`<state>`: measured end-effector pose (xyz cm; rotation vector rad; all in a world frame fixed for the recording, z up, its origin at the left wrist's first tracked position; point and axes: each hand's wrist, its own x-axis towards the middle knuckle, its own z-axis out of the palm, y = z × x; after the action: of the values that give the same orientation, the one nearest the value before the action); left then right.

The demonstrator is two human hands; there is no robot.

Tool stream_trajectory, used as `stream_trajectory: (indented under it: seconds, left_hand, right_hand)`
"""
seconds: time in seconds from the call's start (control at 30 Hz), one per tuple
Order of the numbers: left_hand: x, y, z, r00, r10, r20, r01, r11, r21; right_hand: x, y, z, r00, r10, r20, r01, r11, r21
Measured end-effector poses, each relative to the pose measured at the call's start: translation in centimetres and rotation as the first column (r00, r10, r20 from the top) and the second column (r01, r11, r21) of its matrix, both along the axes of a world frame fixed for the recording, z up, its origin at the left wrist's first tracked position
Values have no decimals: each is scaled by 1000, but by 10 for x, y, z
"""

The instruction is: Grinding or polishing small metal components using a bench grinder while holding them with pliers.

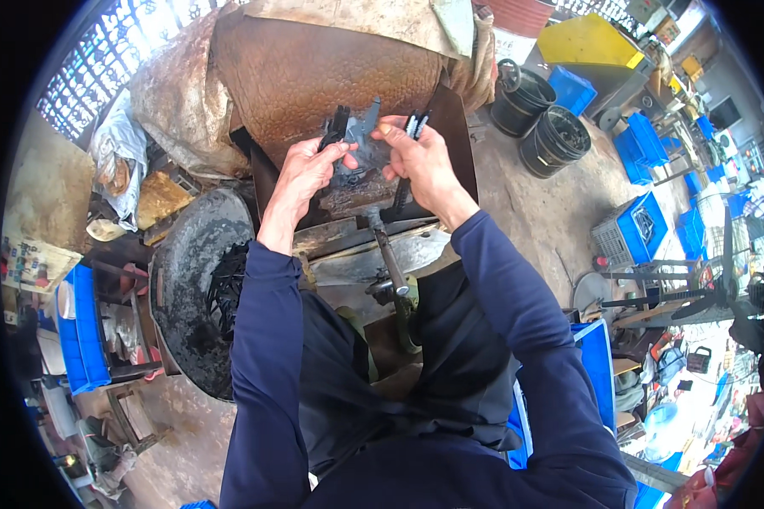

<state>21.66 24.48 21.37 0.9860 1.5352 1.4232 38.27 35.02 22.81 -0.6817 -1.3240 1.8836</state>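
My left hand (304, 176) is closed around several dark, flat strips (338, 125) that stick up past the fingertips. In my right hand (429, 165), more dark narrow strips (416, 124) stand out between the fingers, and one long black ridged piece (401, 197) hangs below the palm. Between the two hands shows a grey pointed blade-like piece (370, 117); which hand touches it is hard to tell. Both hands are over a dark metal-sided work box (452, 127), whose inner surface (361, 188) looks grey and dusty.
A wide blackened pan (187, 288) with thin black pieces (227, 284) stands at my left. In front of my knees juts a metal rod (388, 254). Black buckets (556, 140), blue crates (641, 225) and a fan (721, 280) are on the right. A stained brown sheet (314, 81) hangs behind the box.
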Motion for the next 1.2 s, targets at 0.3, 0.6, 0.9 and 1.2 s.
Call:
stream_trajectory:
  seconds: [0.3,0.6,0.9,1.2]
  left_hand:
    - [12,4,3,977,-48,209,31,996,84]
    - [-43,11,-54,969,10,-248,-90,946,-311]
    - [-44,13,-74,907,-133,-400,20,962,-273]
    - [-53,13,-89,873,-191,-449,119,976,-184]
  right_hand:
    - [-5,-8,7,1000,11,8,-12,996,91]
    - [8,-5,11,996,-1,93,-10,993,122]
    - [16,2,5,1000,11,5,-11,1000,-9]
    - [23,6,9,998,46,-45,-52,989,-142]
